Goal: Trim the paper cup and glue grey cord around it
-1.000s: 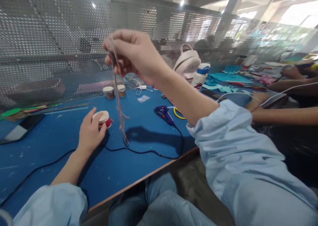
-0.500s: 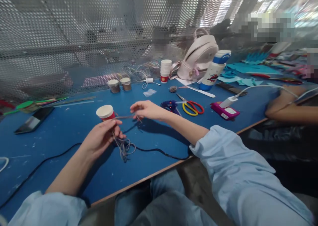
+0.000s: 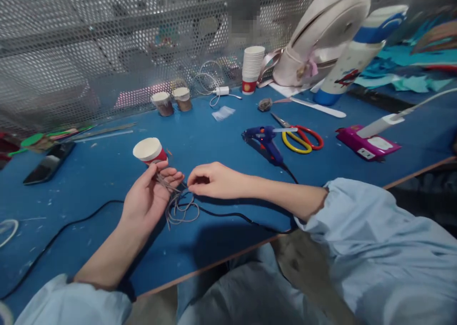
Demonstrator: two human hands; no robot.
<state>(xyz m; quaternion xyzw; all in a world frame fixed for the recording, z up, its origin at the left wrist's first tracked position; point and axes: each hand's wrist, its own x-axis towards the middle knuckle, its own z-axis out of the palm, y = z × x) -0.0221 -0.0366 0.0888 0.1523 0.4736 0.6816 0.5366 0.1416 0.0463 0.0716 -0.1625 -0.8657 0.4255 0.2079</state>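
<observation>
Grey string (image 3: pixel 180 208): loose coil on blue table (image 3: pixel 107 182), just in front of red-and-white paper cup (image 3: pixel 148 150), ends held in both hands. Phone (image 3: pixel 48 163) far left, well apart. Left hand (image 3: pixel 148 196): palm up, fingers curled, clamping strands. Right hand (image 3: pixel 214 181): fingertips pinched together on string. Further right: blue glue gun (image 3: pixel 264 142), scissors (image 3: pixel 302 138), bottle (image 3: pixel 353 58) with red print, too blurred to read.

The blue tabletop (image 3: pixel 107 172) carries a blue glue gun (image 3: pixel 264 142) and red-and-yellow scissors (image 3: pixel 303 138) at centre right, a black phone (image 3: pixel 48 163) at far left, a magenta box (image 3: pixel 357 144) at right, and looped grey string (image 3: pixel 180 211) near centre.
</observation>
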